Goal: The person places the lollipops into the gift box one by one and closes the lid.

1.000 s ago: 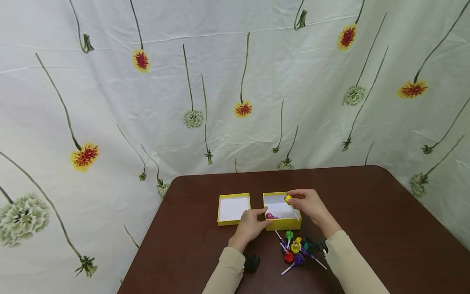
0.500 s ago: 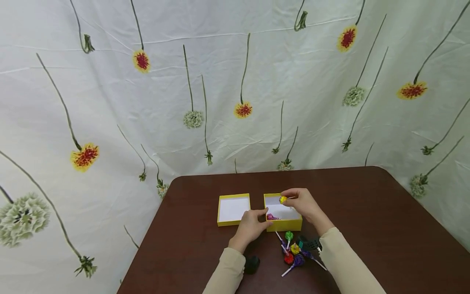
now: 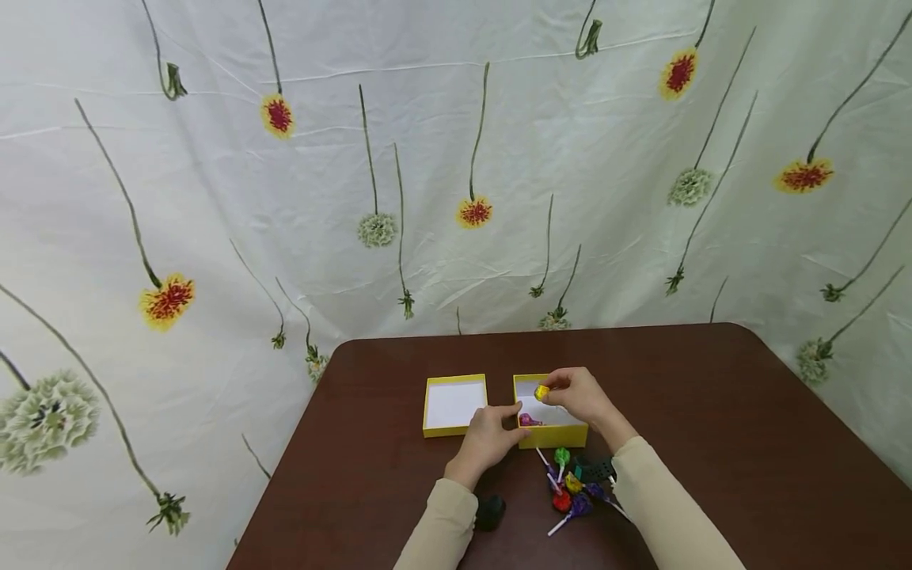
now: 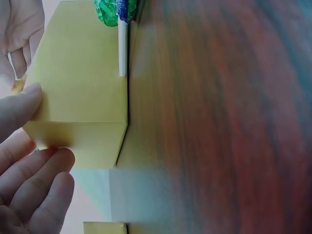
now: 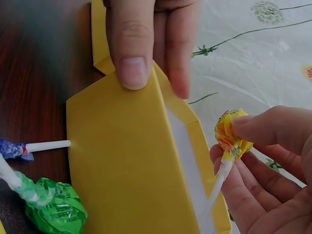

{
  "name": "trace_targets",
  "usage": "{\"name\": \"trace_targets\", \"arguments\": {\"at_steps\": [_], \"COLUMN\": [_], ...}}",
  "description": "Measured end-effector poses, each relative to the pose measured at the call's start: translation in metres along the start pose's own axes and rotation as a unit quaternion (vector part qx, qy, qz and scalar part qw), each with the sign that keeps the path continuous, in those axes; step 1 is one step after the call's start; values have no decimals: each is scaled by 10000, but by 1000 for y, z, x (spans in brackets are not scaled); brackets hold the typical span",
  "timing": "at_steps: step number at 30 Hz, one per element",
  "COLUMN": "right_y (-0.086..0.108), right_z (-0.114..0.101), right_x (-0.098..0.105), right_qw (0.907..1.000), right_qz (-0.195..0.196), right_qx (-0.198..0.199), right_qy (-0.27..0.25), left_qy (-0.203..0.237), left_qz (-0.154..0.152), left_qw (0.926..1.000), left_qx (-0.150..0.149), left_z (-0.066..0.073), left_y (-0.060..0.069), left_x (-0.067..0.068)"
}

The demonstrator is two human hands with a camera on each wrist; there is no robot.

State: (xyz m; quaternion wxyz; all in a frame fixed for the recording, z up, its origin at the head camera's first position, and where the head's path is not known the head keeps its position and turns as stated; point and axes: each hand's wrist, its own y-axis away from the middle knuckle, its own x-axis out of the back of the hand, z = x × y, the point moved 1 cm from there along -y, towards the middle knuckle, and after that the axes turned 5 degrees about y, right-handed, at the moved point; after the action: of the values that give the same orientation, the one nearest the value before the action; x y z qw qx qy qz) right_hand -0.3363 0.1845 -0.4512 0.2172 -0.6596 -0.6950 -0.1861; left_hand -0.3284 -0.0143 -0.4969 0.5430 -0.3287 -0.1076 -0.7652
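My right hand [image 3: 584,398] pinches a yellow-wrapped lollipop [image 3: 541,393] between thumb and fingers above the open yellow box [image 3: 552,436]. In the right wrist view the lollipop's [image 5: 232,132] white stick slants down over the box's white inside. With my left hand [image 3: 487,439] I grip the box at its left front corner; the thumb presses the front wall [image 4: 80,63] and fingers lie along the left side. A pink lollipop [image 3: 527,419] lies inside, near the left hand's fingertips. In front of the box lies a loose pile with a green lollipop [image 3: 561,457] and a red lollipop [image 3: 561,499].
The yellow lid [image 3: 454,404], white inside up, lies left of the box on the dark wooden table [image 3: 385,396]. Purple lollipops [image 3: 580,505] and a yellow lollipop [image 3: 573,483] share the pile under my right forearm. A flower-printed cloth [image 3: 427,174] hangs behind.
My right hand has moved left across the box with the yellow lollipop, whose stick has swung out of clear sight in the head view. The left hand keeps its grip on the corner.
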Motion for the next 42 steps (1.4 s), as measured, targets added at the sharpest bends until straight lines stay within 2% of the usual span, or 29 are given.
{"name": "trace_targets", "arguments": {"at_steps": [7, 24, 31, 37, 42], "right_y": [-8, -22, -27, -32, -32], "right_z": [2, 10, 15, 20, 19], "right_x": [-7, -24, -30, -35, -38], "right_qw": [9997, 9983, 9989, 9984, 9987], "right_qz": [-97, -501, -402, -532, -459], "right_qx": [154, -116, -156, -183, -169], "right_qy": [139, 266, 161, -53, 133], "left_qy": [39, 18, 11, 29, 25], "left_qz": [-14, 104, 153, 140, 129], "left_qw": [10000, 9997, 9995, 9996, 9996], "left_qx": [5, -234, -275, -241, -246], "left_z": [-1, -2, -1, 1, 0], "left_y": [-1, 1, -2, 0, 0], "left_x": [-1, 0, 1, 1, 0]}}
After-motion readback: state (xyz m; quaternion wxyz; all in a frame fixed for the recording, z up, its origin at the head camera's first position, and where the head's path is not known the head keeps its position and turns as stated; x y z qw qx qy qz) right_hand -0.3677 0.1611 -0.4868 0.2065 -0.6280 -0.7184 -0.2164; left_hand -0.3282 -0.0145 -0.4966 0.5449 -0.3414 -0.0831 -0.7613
